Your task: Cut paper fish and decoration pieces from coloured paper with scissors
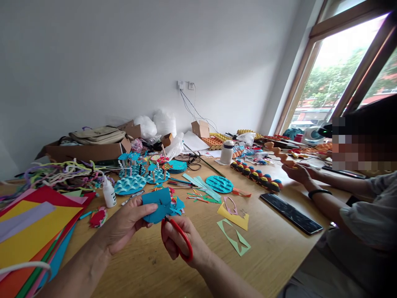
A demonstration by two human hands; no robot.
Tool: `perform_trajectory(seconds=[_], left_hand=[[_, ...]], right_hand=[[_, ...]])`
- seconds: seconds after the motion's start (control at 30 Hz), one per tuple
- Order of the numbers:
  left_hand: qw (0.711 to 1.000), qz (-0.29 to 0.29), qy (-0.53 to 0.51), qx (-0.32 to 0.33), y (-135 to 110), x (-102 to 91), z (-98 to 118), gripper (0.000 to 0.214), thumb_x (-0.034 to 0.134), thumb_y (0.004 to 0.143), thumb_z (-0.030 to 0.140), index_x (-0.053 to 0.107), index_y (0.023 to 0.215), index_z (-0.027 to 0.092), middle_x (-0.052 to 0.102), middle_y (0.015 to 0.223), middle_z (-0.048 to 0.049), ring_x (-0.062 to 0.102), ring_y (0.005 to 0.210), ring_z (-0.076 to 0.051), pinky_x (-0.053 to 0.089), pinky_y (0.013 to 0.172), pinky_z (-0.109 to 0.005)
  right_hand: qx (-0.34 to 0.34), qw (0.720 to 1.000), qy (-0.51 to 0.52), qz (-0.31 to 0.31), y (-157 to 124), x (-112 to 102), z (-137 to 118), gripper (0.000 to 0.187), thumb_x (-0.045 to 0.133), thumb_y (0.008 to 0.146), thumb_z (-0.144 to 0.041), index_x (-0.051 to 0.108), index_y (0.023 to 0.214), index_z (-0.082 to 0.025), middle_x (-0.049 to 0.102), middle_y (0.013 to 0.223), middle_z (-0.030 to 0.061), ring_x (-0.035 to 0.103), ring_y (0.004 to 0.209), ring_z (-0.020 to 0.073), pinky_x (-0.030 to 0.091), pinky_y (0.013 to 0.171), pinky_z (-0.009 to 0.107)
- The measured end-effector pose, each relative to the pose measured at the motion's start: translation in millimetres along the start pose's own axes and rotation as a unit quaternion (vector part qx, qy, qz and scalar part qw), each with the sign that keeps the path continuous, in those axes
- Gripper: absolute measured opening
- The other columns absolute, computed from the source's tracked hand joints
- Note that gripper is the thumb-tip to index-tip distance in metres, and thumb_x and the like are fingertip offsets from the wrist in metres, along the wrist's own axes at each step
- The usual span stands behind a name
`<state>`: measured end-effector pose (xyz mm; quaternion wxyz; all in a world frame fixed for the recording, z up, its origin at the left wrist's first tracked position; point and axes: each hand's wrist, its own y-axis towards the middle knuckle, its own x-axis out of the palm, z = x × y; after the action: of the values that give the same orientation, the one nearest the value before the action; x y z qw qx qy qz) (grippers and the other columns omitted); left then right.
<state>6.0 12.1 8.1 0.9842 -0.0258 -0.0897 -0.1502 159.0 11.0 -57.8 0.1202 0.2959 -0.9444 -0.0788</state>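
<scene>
My left hand (124,225) pinches a piece of blue paper (157,204) above the wooden table (273,252). My right hand (182,242) grips red-handled scissors (178,236), whose blades reach up into the lower edge of the blue paper. Blue offcuts (177,205) hang from the paper's right side. Both hands are closed and held near the table's front edge.
Stacked coloured paper sheets (34,227) lie at the left, beside a white glue bottle (108,192). Blue paper discs (219,183), paper strips, green and yellow cutouts (235,227) and a dark ruler (290,213) cover the middle. Another person sits at the right, hands (298,171) on an orange paper chain.
</scene>
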Motion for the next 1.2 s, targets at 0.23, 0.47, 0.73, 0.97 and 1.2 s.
perform_trajectory(seconds=[0.23, 0.47, 0.73, 0.97, 1.2], left_hand=[[1.0, -0.008, 0.003, 0.006, -0.6, -2.2, 0.9, 0.006, 0.063, 0.07, 0.025, 0.062, 0.067, 0.019, 0.054, 0.06, 0.0032, 0.042, 0.055, -0.01, 0.036, 0.049, -0.019], [1.0, -0.009, -0.006, 0.01, 0.4, -5.9, 1.7, 0.008, 0.061, 0.073, 0.023, 0.064, 0.08, 0.021, 0.06, 0.068, 0.0021, 0.048, 0.057, -0.009, 0.039, 0.051, -0.018], [0.994, 0.054, -0.088, 0.03, 4.3, 3.7, -4.5, 0.007, 0.066, 0.068, 0.02, 0.064, 0.074, 0.022, 0.063, 0.064, 0.0042, 0.053, 0.054, -0.009, 0.044, 0.052, -0.02], [0.988, 0.055, -0.14, 0.029, 5.9, 13.2, -17.0, 0.004, 0.068, 0.067, 0.021, 0.064, 0.069, 0.021, 0.059, 0.06, 0.0051, 0.053, 0.055, -0.009, 0.044, 0.054, -0.02], [0.996, 0.033, 0.001, 0.087, 3.4, 11.4, -8.1, 0.009, 0.058, 0.076, 0.027, 0.064, 0.08, 0.022, 0.061, 0.064, 0.0031, 0.05, 0.061, -0.012, 0.042, 0.058, -0.022]], right_hand=[[0.014, 1.0, 0.003, 0.006, 0.9, -0.1, 0.8, 0.046, 0.049, 0.074, -0.057, 0.045, 0.055, -0.015, 0.039, 0.033, -0.0067, 0.032, 0.027, 0.0035, 0.021, 0.031, 0.016], [0.011, 1.0, -0.001, -0.004, 1.4, -2.8, 1.7, 0.046, 0.051, 0.073, -0.057, 0.045, 0.054, -0.015, 0.04, 0.034, -0.0066, 0.033, 0.027, 0.0036, 0.021, 0.031, 0.017], [0.004, 1.0, -0.008, 0.019, 0.4, 0.4, -4.4, 0.048, 0.049, 0.072, -0.059, 0.045, 0.054, -0.015, 0.039, 0.033, -0.0065, 0.032, 0.028, 0.004, 0.023, 0.033, 0.018], [-0.021, 0.999, 0.012, 0.027, 1.2, 1.3, -1.5, 0.045, 0.048, 0.075, -0.057, 0.045, 0.055, -0.016, 0.039, 0.034, -0.0066, 0.033, 0.028, 0.0046, 0.023, 0.033, 0.018], [-0.006, 1.0, -0.001, -0.009, 0.9, -1.1, -1.9, 0.045, 0.047, 0.076, -0.056, 0.048, 0.061, -0.014, 0.044, 0.038, -0.0051, 0.037, 0.032, 0.0048, 0.027, 0.037, 0.018]])
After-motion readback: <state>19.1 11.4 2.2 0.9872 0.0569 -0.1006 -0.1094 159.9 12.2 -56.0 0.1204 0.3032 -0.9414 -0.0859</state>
